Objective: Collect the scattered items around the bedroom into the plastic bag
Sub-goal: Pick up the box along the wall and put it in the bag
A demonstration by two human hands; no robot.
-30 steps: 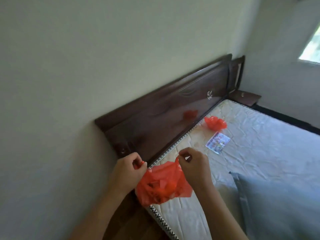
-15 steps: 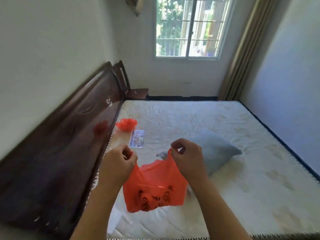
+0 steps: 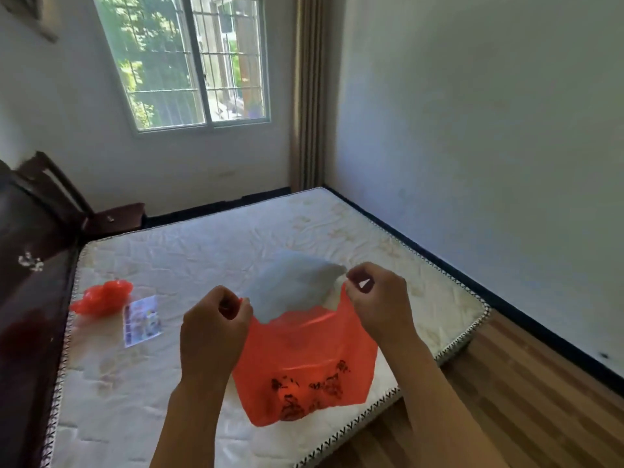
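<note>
The orange plastic bag (image 3: 304, 363) is being held up over the near part of the mattress (image 3: 209, 251), its mouth stretched open between two hands. The left handle is being pinched in the curled fingers of the left hand (image 3: 216, 327); the right handle is being pinched between thumb and fingertips of the right hand (image 3: 378, 298). Dark printing is being shown across the bag's lower half, and the bag is hanging clear of the bed's near edge. Just behind the bag's opening, a grey pillow (image 3: 293, 282) is lying on the mattress. Over to the left, near the dark wooden headboard (image 3: 30, 275), a crumpled orange bag (image 3: 101, 297) is resting on the mattress, and a small printed packet (image 3: 141, 320) is lying flat just beside it. A wooden nightstand (image 3: 114, 219) is being seen in the far corner under the barred window (image 3: 196, 62), with a curtain (image 3: 307, 92) hanging to the window's right. Wood flooring (image 3: 506, 400) is being shown beside the bed.
</note>
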